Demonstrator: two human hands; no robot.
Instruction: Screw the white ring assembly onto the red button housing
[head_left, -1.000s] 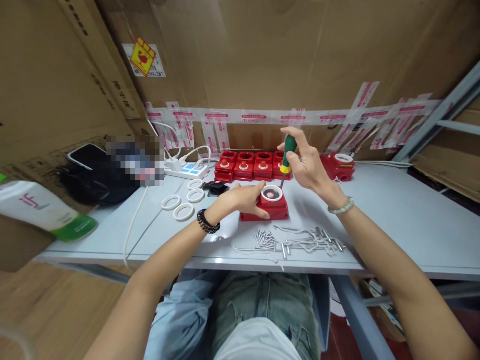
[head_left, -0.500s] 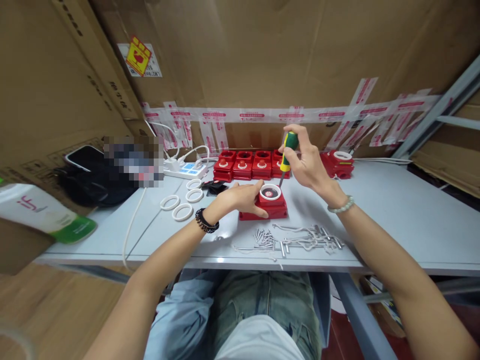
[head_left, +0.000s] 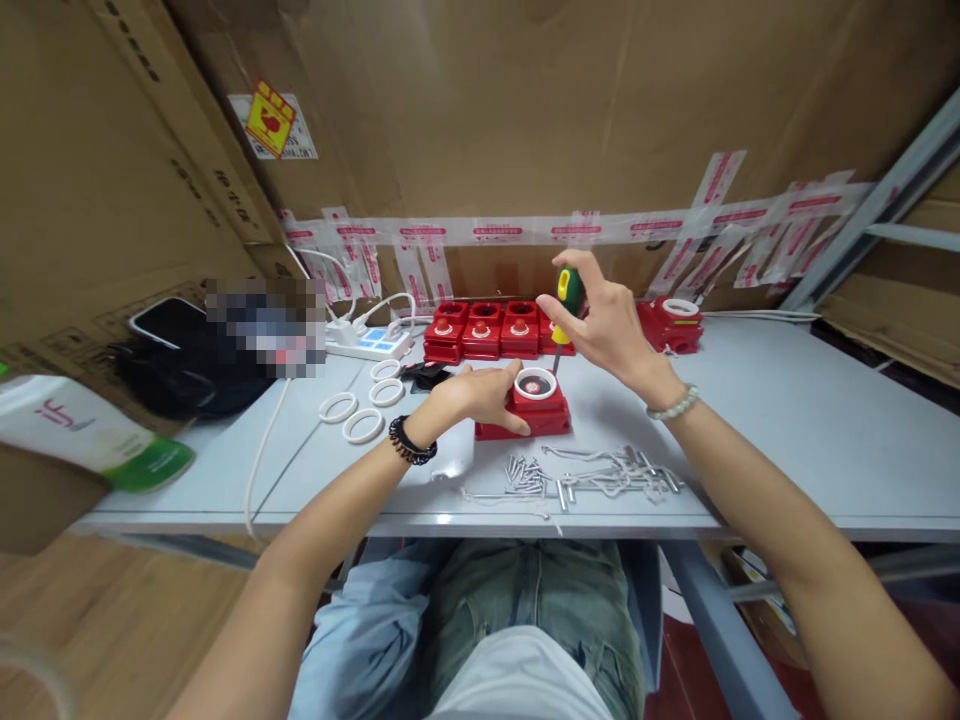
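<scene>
nearest the table (head_left: 787, 440) edge, a loose scatter of metal screws and pins (head_left: 592, 473) is lying unused, which suggests that fastening is far from finished. just beyond it, the left hand (head_left: 480, 395) is pressing down on the left side of a red housing (head_left: 534, 412), its fingers clenched around the near corner and steadying it flat on the table. a white ring (head_left: 535, 383) is already sitting in the round opening on top of the housing, with a small red and black part showing inside it. the right hand (head_left: 611, 330) is hanging above the housing's far right corner, fingers grasping a green and yellow screwdriver (head_left: 564, 305) held nearly upright, its tip pointing down at that corner; whether the tip is seated in a screw is too small to tell. judging from this, the piece in hand is mid-assembly, ring fitted and screws being driven.

to the left, three more white rings (head_left: 364, 404) are waiting on the table. farther back, a row of red housings (head_left: 487, 330) is standing against the cardboard wall (head_left: 525, 110), and another ringed red housing (head_left: 670, 322) is sitting to the right. a white power strip (head_left: 367, 342) is lying at the far left.
</scene>
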